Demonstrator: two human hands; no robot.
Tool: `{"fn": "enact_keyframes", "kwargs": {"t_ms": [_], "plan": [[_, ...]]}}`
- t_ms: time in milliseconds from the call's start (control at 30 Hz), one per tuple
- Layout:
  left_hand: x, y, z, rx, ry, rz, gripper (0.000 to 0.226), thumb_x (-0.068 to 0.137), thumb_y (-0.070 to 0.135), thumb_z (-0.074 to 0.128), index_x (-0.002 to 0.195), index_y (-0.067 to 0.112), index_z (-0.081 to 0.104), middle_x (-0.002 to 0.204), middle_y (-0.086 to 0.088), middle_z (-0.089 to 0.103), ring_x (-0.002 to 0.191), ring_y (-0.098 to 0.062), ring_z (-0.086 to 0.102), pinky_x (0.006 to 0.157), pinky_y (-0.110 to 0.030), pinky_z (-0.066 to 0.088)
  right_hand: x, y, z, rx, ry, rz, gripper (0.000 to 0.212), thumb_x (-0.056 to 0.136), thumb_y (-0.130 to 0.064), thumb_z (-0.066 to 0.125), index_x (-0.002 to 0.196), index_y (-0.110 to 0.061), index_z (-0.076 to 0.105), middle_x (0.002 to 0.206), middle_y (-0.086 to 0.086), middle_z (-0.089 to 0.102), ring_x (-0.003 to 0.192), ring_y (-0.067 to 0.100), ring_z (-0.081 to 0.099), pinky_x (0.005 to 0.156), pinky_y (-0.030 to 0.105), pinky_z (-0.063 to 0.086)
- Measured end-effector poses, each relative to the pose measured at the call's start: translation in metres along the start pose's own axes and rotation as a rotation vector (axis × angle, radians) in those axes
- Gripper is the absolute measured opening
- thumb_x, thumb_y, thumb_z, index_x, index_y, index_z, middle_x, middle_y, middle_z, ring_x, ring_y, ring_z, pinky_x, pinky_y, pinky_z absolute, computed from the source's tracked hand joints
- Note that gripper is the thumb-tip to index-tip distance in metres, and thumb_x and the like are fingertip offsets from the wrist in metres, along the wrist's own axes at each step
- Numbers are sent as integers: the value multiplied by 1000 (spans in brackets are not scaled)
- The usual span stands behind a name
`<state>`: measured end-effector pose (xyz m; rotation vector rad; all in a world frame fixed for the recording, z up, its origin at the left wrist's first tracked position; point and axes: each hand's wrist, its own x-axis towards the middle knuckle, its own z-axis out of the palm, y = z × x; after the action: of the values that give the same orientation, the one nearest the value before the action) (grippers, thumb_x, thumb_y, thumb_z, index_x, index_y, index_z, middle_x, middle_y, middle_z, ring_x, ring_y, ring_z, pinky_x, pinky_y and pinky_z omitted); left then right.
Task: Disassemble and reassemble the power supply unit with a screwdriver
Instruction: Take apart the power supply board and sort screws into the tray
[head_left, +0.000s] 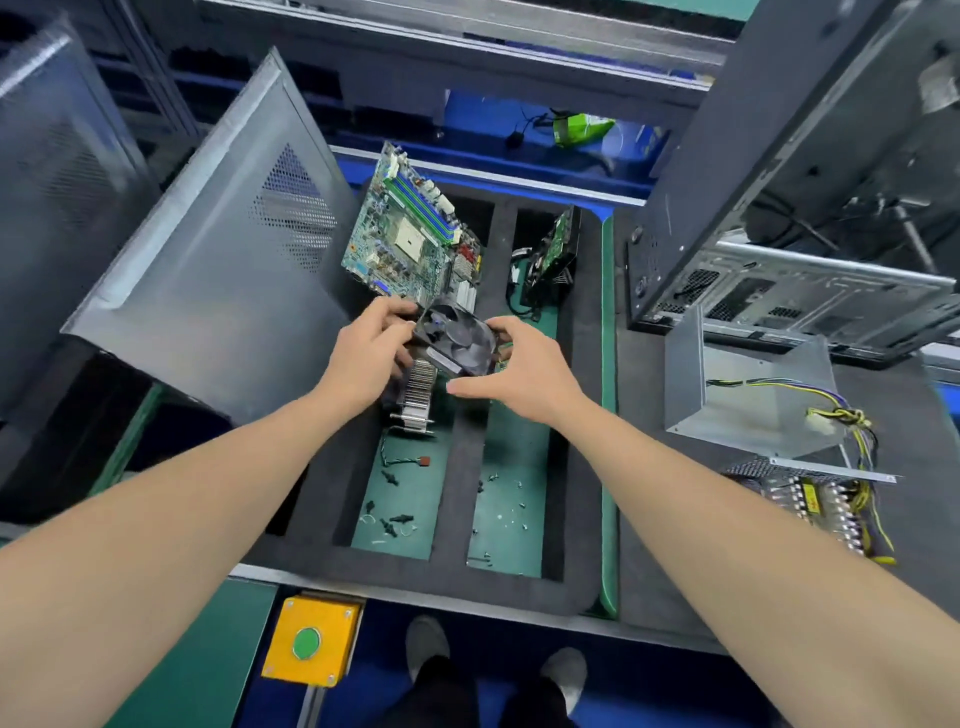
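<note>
The power supply case (748, 384) lies open, board (810, 504) out. The left hand (363, 358) and right hand (524, 374) curl fingers round a fan (457, 338). Reassembly likely remains.

We see a black fan (457, 339), black foam tray (460, 493), green motherboard (410, 234) inside it, grey power supply casing (748, 400) to its right

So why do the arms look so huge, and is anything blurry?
Head view: the wide-angle lens stretches everything near the bottom edge and tilts the computer case inward; the black fan between the left hand and right hand is fairly sharp; the corners go soft; the side panel shows a pale sheen.
</note>
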<state>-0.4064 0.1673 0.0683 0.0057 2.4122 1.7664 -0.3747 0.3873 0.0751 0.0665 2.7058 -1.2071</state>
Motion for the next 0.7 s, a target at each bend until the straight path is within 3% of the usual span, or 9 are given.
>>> {"fn": "enact_keyframes", "kwargs": {"t_ms": [67,133,200,267,367,467,533,633,700], "plan": [[-6,1,-1,74,-3,13,27,88,29,47,103,34,69,98,9,69,66,-2,64,62,-22,51,0,-1,8,-36,-2,-30,98,57,-63,92,139,-25,54,116,-15,57,103,10,56,79,28,43],[-9,-3,-1,168,33,17,30,89,33,43,102,36,70,94,11,70,70,4,60,71,-26,47,1,-1,14,-75,11,-38,95,59,-60,92,138,-22,54,119,-10,57,107,13,53,82,32,45],[-10,-4,1,162,89,-54,33,92,40,42,107,35,71,98,7,71,82,-7,61,81,-32,46,4,0,18,-167,3,-52,96,62,-59,90,140,-20,52,128,-2,56,119,19,49,91,38,48],[-13,-9,3,237,109,-97,28,95,44,56,115,31,72,102,8,72,92,-11,63,86,-30,45,5,0,24,-243,-10,-74,99,64,-58,90,145,-20,49,134,1,52,128,23,44,99,40,47],[-20,-15,9,487,87,-8,37,95,24,68,131,18,67,112,-2,74,91,-15,64,90,-29,48,3,2,30,-288,19,-123,98,65,-58,90,145,-20,48,134,1,53,125,27,44,101,39,44],[-21,-14,14,511,156,-8,37,99,15,62,136,13,64,120,-8,73,94,-17,63,95,-30,46,2,5,29,-328,-16,-163,110,71,-58,88,159,-17,35,148,4,53,132,33,41,110,43,37],[-22,-15,19,543,179,18,38,99,8,58,136,10,63,122,-11,68,100,-24,63,96,-30,43,0,10,22,-299,-57,-172,112,75,-58,86,163,-17,29,144,4,56,132,34,42,110,46,38],[-22,-15,27,556,215,41,42,96,-1,53,136,10,61,130,-13,55,111,-31,58,105,-35,39,-5,20,4,-125,-117,-129,103,81,-50,81,164,-24,26,155,1,49,144,27,37,114,44,37],[-20,-14,34,594,253,9,45,96,-3,50,136,14,59,134,-11,52,118,-31,53,108,-44,35,-6,27,-10,-48,-69,-55,85,85,-38,80,159,-25,39,155,-1,51,139,20,47,113,40,43]]}}
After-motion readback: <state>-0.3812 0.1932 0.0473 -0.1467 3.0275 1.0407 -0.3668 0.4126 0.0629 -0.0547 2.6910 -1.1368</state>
